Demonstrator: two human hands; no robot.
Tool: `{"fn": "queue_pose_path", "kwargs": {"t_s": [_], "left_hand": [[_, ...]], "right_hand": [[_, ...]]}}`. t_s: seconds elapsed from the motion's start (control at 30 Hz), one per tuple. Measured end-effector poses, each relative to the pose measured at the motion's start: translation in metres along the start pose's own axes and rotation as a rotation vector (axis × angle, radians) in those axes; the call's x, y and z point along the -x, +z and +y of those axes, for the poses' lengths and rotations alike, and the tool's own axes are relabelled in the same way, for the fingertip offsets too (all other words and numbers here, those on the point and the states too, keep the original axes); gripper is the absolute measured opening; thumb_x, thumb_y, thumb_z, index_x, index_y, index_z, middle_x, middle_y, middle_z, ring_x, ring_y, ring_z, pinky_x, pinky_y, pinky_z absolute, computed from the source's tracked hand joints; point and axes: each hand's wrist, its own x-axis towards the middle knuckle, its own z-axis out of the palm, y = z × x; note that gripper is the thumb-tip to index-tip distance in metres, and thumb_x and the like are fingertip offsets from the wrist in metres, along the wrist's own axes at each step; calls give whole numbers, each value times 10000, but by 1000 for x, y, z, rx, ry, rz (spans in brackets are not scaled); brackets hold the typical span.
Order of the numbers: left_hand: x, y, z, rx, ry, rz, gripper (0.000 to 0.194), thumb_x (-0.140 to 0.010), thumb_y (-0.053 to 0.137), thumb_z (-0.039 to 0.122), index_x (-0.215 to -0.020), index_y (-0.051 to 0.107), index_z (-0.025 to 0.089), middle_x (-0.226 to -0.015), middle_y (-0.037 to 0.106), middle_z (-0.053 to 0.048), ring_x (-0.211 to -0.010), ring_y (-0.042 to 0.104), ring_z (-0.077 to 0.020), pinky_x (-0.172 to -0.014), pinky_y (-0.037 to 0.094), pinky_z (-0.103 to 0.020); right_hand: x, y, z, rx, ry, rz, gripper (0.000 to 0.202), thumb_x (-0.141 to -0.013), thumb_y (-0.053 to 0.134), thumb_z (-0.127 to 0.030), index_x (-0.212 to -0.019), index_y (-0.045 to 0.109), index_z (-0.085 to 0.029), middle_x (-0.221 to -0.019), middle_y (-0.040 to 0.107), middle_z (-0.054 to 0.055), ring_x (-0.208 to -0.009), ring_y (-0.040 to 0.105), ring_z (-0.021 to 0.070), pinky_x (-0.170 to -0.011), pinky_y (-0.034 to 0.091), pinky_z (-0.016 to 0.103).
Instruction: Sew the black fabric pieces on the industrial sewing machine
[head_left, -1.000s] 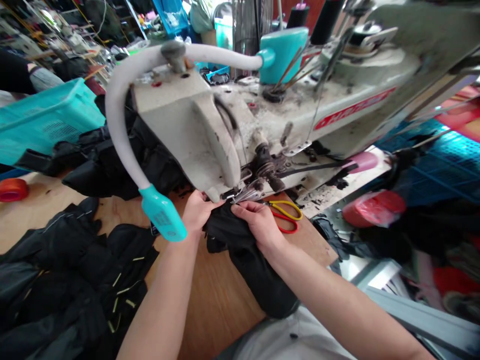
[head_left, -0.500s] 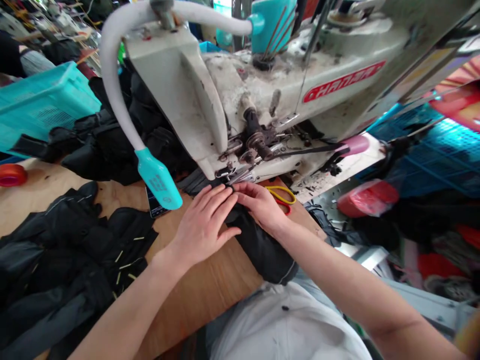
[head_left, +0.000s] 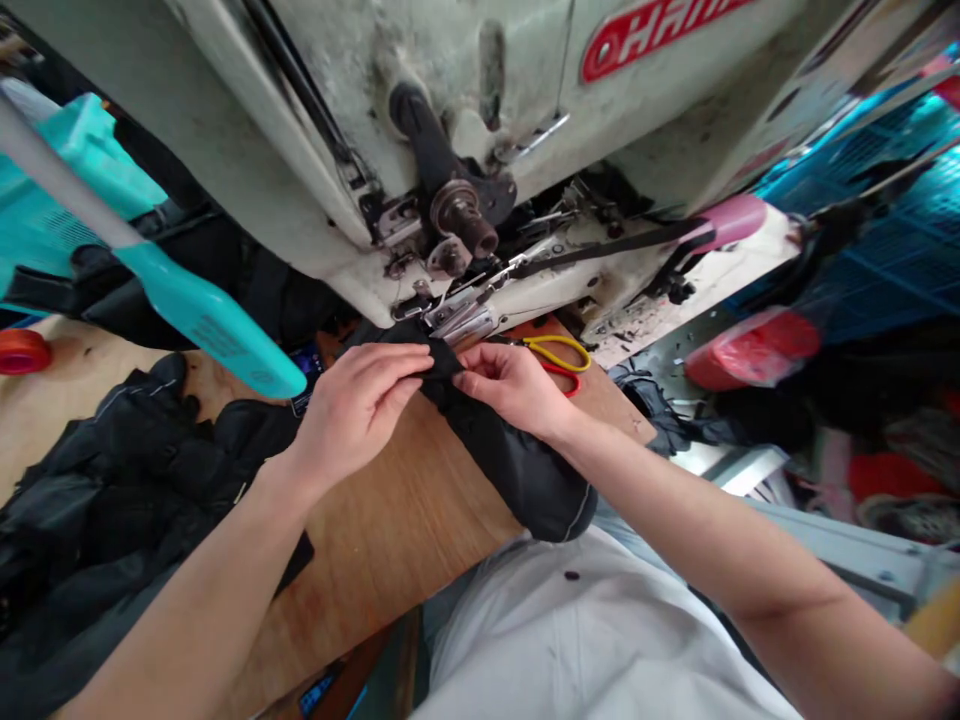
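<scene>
A black fabric piece (head_left: 517, 460) runs from the foot of the sewing machine (head_left: 465, 225) down to my lap. My right hand (head_left: 510, 385) pinches its edge between thumb and fingers, just in front of the needle area. On the left, my left hand (head_left: 367, 395) grips the same fabric, thumb below and fingers flat on top. Part of the cloth lies under the machine's foot; the needle itself is hard to make out. Scissors with yellow and red handles (head_left: 559, 352) lie right beside my right hand.
Black fabric pieces (head_left: 112, 500) are heaped on the wooden table (head_left: 382, 520) at left. A lamp with a turquoise head (head_left: 217, 320) reaches in above them. A turquoise crate (head_left: 90, 160) stands behind, a red tape roll (head_left: 24, 352) at the far left, a blue basket (head_left: 847, 270) at right.
My view has moved closer to the machine. My left hand has drawn back slightly to the left and curled from lying flat to gripping the fabric. The right hand still pinches its edge.
</scene>
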Motion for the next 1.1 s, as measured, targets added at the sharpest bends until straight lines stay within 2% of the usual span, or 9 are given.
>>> {"fn": "queue_pose_path", "kwargs": {"t_s": [0.1,0.2,0.37,0.5,0.8,0.97,1.1], "left_hand": [[-5,6,9,-211,143,-84,328,-932,585,130,-1259,614,122,-1278,680,-127,-1176,629,-286,-1009,520,-478],[-6,13,13,-322,180,-100,307,-924,527,71,-1208,638,106,-1249,689,-133,-1139,634,-303,-971,540,-495],[-2,16,11,-307,145,-64,281,-932,508,64,-1168,654,108,-1136,701,-121,-1042,651,-282,-920,566,-466],[0,18,12,-299,111,-45,280,-936,516,77,-1177,649,126,-1125,693,-110,-1043,644,-275,-918,570,-456],[-9,22,-5,-369,101,2,273,-940,526,88,-1176,662,91,-1083,697,-128,-1040,642,-294,-912,583,-485],[-2,15,-19,-335,183,-7,286,-949,536,72,-1202,661,117,-1112,701,-109,-1052,649,-254,-929,580,-443],[0,10,-21,-258,172,-5,247,-953,574,110,-1162,694,165,-1101,704,-86,-1036,647,-236,-887,576,-418]], "right_hand": [[0,1,3,-96,-7,-11,257,-721,760,-371,-813,661,-153,-691,633,-8,-621,520,116,-564,418,224],[-1,2,6,-118,-16,14,213,-737,723,-330,-834,661,-151,-677,612,-17,-607,494,106,-557,402,218],[1,3,6,-91,-23,17,181,-751,678,-300,-844,651,-148,-674,587,-19,-589,463,98,-532,366,216],[-1,3,6,-61,-29,22,157,-753,670,-282,-839,640,-155,-648,549,-33,-574,430,94,-522,339,216],[-26,12,3,-131,-70,57,229,-706,771,-310,-798,631,-154,-713,612,-18,-618,490,99,-582,397,229],[-17,9,0,-127,8,31,261,-738,753,-384,-825,648,-162,-720,621,-15,-607,498,102,-559,393,232],[-9,6,1,-107,48,-7,288,-760,738,-407,-874,658,-155,-688,588,-23,-566,461,94,-513,343,229]]}}
